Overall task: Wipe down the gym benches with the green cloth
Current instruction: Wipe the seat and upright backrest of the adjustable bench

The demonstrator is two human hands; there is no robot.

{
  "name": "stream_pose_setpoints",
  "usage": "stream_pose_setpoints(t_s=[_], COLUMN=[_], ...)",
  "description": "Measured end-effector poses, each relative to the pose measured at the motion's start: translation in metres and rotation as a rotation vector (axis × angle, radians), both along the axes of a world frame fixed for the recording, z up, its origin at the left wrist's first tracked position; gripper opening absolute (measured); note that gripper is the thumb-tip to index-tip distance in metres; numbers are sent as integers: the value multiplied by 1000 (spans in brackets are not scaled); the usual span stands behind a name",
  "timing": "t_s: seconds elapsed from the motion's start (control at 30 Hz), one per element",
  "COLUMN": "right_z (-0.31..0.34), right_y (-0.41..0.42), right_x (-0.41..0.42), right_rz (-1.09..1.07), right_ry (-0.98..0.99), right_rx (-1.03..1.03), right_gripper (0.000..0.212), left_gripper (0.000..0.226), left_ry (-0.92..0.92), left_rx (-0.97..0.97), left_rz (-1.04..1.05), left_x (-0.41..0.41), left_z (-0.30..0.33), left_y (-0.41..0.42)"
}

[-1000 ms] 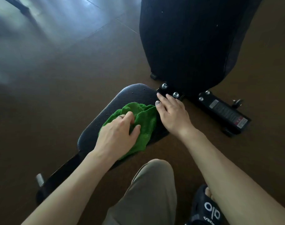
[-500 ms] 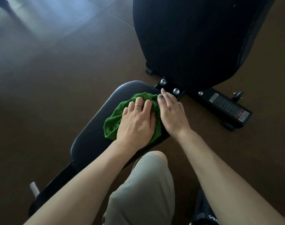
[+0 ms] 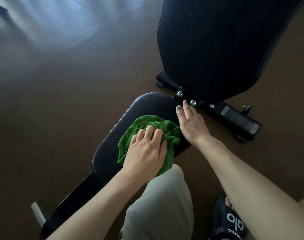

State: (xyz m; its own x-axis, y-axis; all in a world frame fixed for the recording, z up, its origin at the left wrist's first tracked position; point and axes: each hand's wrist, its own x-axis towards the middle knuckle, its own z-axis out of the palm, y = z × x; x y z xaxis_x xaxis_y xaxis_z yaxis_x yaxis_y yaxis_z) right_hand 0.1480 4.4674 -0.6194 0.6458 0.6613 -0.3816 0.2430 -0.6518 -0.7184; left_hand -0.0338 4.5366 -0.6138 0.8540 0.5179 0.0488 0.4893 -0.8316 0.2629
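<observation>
Cloth position differs from half a sec ago: the crumpled green terry cloth (image 3: 144,135) sat up near the rounded far end of the black textured padded bench seat (image 3: 147,108), and now it lies back toward the seat's middle and near edge, w/ its lower corner hanging over the near edge by the knee. More bare pad shows at the far end, speckled w/ small droplets.

Left hand (image 3: 146,153) has pulled back w/ the cloth. It lies palm-down on top, fingers (image 3: 148,131) curled and bunching the fabric under them, thumb tucked at the right side of the wad; so it grips the cloth and presses it onto the seat. A thin ring shows on one finger.

Right hand (image 3: 191,123) has stayed about where it was, at the seat's far right corner. Fingers are straight and close together, holding nothing, tips reaching to the black metal bracket w/ silver bolts (image 3: 192,102); the inner edge of the hand is just beside the cloth. Whether the palm bears on the pad, can't tell.

Beyond the bracket stands the black upright back pad (image 3: 225,49), on a brown floor (image 3: 61,101). Bottom of view: knee in grey trousers (image 3: 161,201), black slide sandal w/ white lettering (image 3: 229,220).
</observation>
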Motion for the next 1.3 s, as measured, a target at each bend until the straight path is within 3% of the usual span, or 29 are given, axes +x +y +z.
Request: stream_pose_setpoints(t_s=[0.27, 0.47, 0.57, 0.77, 1.1, 1.3], right_z=[-5, -15, -7, 4, -8, -7], right_y=[4, 3, 3, -3, 5, 7], right_x=[3, 5, 3, 2, 6, 5], right_rz=[-69, -68, -86, -176, -38, -45], right_ry=[-6, -32, 40, 235, 27, -63], right_rx=[25, 90, 84, 163, 62, 0], right_gripper=[62, 61, 62, 64, 58, 51], left_gripper=[28, 31, 28, 27, 27, 28], left_ry=[-19, -13, -22, 15, -23, -6], left_rx=[53, -20, -89, -30, -48, -54], left_rz=[19, 82, 93, -7, 194, 95], left_x=[74, 136, 118, 0, 124, 32], left_z=[-14, -20, -13, -1, -16, -5], left_y=[30, 53, 44, 11, 72, 30])
